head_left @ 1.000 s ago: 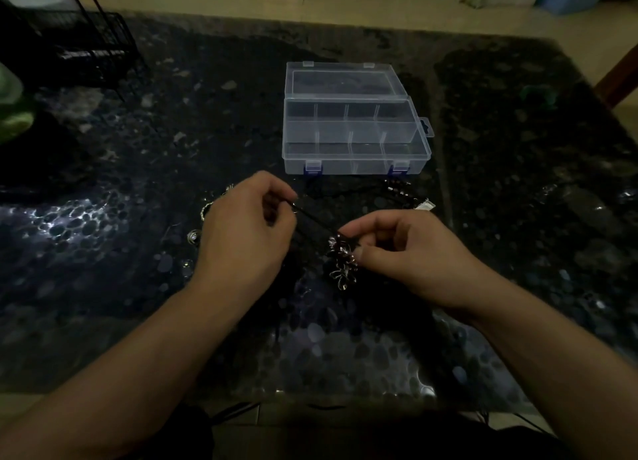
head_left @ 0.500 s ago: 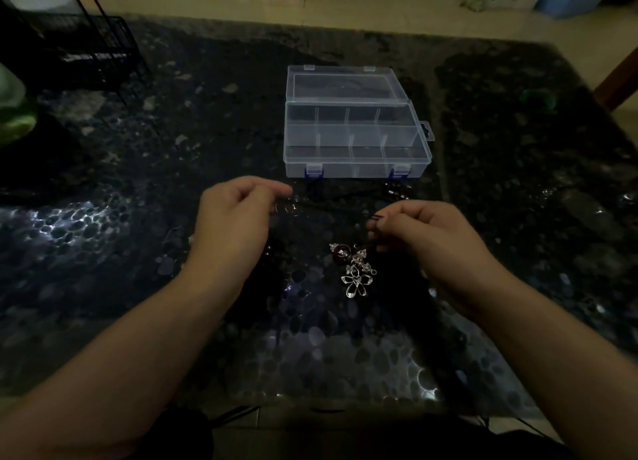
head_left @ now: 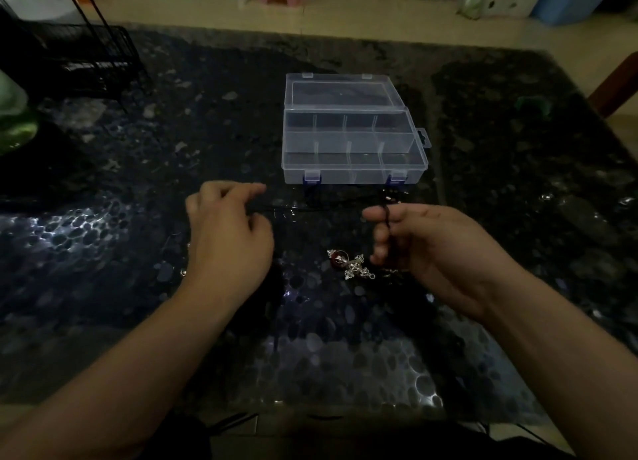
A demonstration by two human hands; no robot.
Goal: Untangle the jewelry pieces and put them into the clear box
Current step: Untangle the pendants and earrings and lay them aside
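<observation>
The clear box point(head_left: 354, 175) stands open on the dark table, its lid tipped back and its compartments bare. My right hand point(head_left: 428, 249) hovers in front of it and pinches a thin black cord point(head_left: 386, 214) between thumb and fingers. Silver pendants with a dark red stone point(head_left: 350, 264) lie on the table just left of that hand. My left hand point(head_left: 228, 235) is further left with its fingers curled, apparently holding the cord's other end, which is hard to make out in the dim light. More small jewelry bits point(head_left: 392, 197) lie by the box's front.
The table top point(head_left: 345, 356) is dark glass with a pebble pattern. A black wire rack point(head_left: 86, 66) stands at the back left, a green object point(head_left: 13, 114) at the left edge. A small dark green thing point(head_left: 531, 106) lies at the right.
My right hand let go of the pendant cluster, which now lies on the table, and lifted up and right with the cord. My left hand spread away to the left.
</observation>
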